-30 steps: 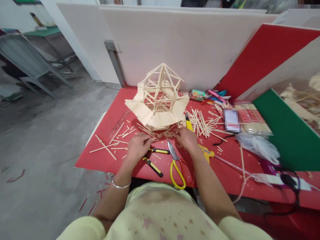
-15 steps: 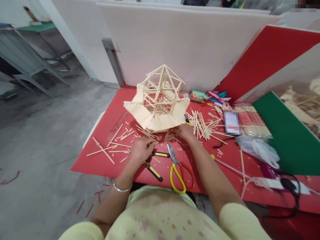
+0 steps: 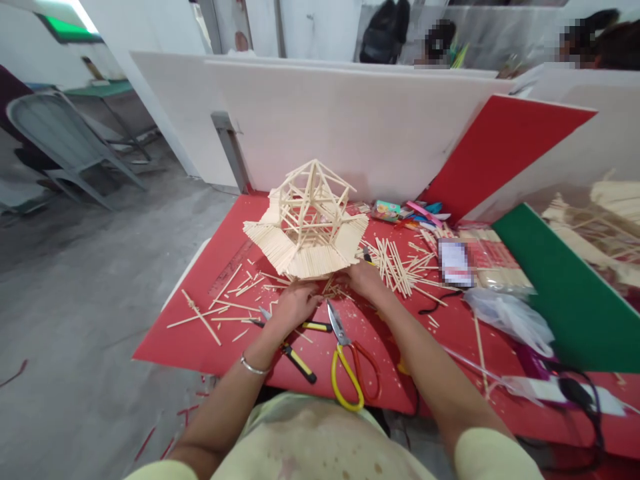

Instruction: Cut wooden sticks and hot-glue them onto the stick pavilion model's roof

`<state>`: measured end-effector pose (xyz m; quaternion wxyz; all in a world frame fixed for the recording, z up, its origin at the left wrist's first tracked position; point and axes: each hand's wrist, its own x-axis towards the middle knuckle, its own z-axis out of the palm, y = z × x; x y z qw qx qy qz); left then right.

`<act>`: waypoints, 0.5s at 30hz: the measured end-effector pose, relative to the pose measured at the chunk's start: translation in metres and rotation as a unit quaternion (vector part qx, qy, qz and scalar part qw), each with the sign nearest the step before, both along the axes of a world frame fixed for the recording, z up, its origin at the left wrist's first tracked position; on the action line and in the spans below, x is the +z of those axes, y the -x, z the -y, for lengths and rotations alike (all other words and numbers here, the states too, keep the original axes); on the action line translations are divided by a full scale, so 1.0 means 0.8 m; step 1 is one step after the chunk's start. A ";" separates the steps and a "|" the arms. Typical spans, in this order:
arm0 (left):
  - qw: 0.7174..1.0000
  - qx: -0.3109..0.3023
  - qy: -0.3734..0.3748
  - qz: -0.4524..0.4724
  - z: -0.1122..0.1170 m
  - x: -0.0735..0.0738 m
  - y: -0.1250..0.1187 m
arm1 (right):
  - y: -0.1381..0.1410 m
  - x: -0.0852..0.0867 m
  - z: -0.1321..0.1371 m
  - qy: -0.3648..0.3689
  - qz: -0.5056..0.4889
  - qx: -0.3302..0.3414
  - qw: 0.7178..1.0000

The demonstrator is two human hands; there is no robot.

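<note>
- Left grip (image 3: 299,307): fingers curled — can't tell if holding.
- Right grip (image 3: 364,280): at stick model's (image 3: 320,260) edge — can't tell.
- Light pressure seems best; scissors (image 3: 339,327) point between grips.

The left hand (image 3: 294,308) has moved up to the stick model (image 3: 320,259), perhaps touching its underside.

Matt, ridged wood forms the stick model (image 3: 313,261); the scissors (image 3: 343,341) pair glossy metal blades (image 3: 337,321) with smooth plastic handles (image 3: 341,351).
</note>
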<state>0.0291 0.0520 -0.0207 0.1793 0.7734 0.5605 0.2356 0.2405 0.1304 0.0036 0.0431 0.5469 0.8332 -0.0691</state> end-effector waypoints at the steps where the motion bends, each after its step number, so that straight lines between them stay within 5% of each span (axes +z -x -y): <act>1: 1.000 0.001 0.001 0.000 -0.002 0.000 0.001 | -0.001 0.002 -0.001 -0.003 0.000 0.008 1.000; 15: 0.993 0.069 -0.004 -0.092 -0.005 0.008 -0.032 | -0.003 0.003 -0.010 0.021 -0.021 0.094 0.995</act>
